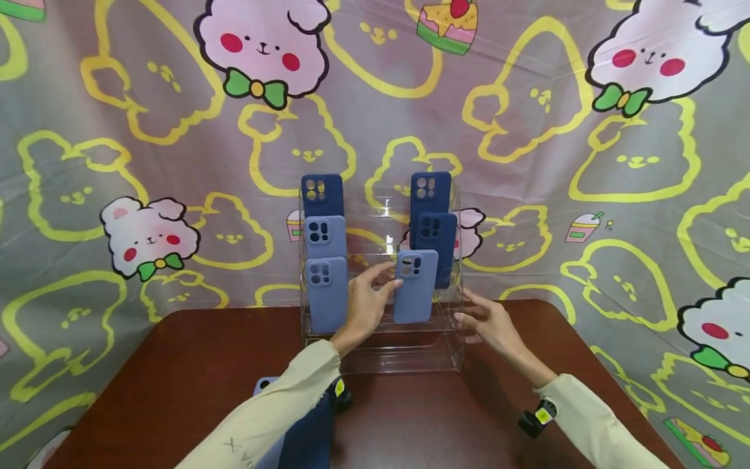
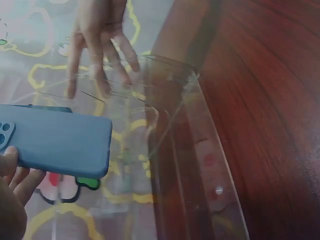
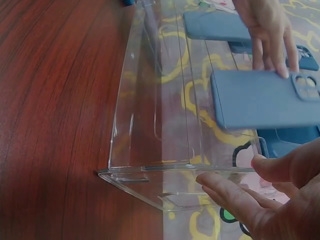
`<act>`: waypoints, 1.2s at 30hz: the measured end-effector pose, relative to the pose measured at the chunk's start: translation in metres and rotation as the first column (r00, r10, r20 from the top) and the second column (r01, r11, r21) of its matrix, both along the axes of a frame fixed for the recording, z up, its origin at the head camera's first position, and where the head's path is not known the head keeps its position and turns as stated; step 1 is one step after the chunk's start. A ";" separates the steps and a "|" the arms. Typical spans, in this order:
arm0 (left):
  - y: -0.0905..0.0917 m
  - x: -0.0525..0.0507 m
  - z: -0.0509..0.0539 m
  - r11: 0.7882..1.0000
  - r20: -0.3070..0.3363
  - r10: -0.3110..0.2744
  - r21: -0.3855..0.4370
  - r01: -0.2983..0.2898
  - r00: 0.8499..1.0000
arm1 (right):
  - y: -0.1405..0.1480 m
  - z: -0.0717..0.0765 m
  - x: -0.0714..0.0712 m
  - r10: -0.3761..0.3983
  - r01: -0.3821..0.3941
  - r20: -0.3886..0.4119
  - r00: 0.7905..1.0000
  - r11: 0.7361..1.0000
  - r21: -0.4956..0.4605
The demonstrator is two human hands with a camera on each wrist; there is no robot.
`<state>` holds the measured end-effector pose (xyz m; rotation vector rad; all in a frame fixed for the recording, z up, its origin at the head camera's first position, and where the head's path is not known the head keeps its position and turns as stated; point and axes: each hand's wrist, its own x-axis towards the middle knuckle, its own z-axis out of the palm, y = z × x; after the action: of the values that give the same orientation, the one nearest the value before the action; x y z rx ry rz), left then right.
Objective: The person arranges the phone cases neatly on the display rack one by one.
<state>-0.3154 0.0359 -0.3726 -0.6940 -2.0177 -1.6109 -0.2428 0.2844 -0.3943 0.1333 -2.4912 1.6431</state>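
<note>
My left hand (image 1: 368,299) pinches a light blue phone case (image 1: 416,290) by its left edge. The case stands upright at the right front of a clear acrylic display stand (image 1: 383,359), with its camera cutouts at the top. In the right wrist view, the case (image 3: 255,100) hangs over the stand's clear tiers. My right hand (image 1: 492,322) is beside the stand's right side panel, its fingers extended along the outside and the thumb near the panel's edge. In the left wrist view, the right hand (image 2: 102,37) shows through the clear plastic.
Dark blue cases (image 1: 430,185) (image 1: 445,260) stand behind the held one. The left column has a dark blue case (image 1: 322,198) above two light blue cases (image 1: 334,238) (image 1: 329,303). More cases (image 1: 307,433) lie under my left forearm on the brown table (image 1: 222,345). A patterned cloth hangs behind.
</note>
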 end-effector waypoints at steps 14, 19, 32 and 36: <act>0.019 -0.001 -0.017 0.998 0.014 -0.053 0.027 0.052 0.999 | -0.001 -0.003 0.000 -0.023 0.024 -0.011 1.000 0.998 0.050; 0.031 0.000 -0.022 0.986 0.076 -0.096 0.143 0.084 0.992 | -0.001 -0.001 0.002 -0.023 0.024 -0.010 1.000 0.998 0.062; 0.033 0.005 -0.012 0.988 -0.040 -0.053 -0.146 0.046 0.998 | -0.003 0.001 0.001 -0.027 0.030 -0.037 0.999 0.996 0.086; 0.025 0.008 -0.011 0.981 -0.012 -0.062 -0.184 0.059 0.998 | -0.003 -0.001 0.001 -0.029 0.032 -0.033 0.999 0.996 0.089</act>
<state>-0.3077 0.0612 -0.3837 -0.8406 -2.1711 -1.4573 -0.2415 0.2814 -0.3955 0.1304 -2.5311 1.5065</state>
